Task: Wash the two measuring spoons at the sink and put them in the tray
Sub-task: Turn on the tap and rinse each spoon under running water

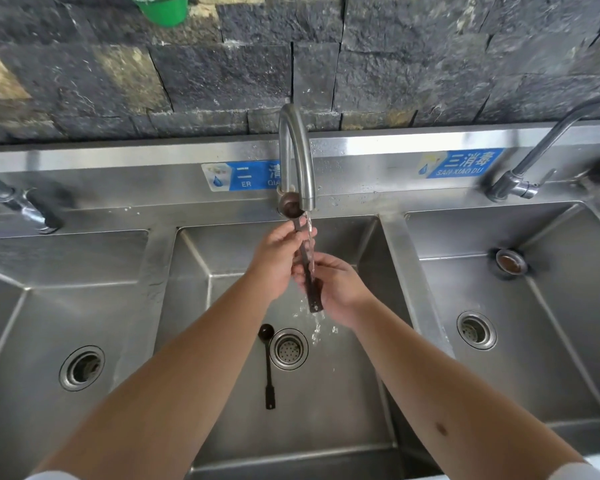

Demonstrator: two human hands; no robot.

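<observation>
A person stands over the middle basin of a steel sink (pixel 201 258). The left hand (pixel 277 258) pinches the upper handle of a dark measuring spoon (pixel 307 271), its bowl up beside the tap (pixel 300 157). The right hand (pixel 338 289), just right of it, closes its grip on the lower handle. Water runs down between both grips. Below them, a second black spoon (pixel 268 367) lies left of the drain (pixel 288 348).

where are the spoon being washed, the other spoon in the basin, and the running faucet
held measuring spoon (pixel 311 289): head view, on its dark handle between the hands
second measuring spoon (pixel 268 365): head view, on its thin handle beside the drain
faucet (pixel 300 147): head view, on the curved spout
</observation>
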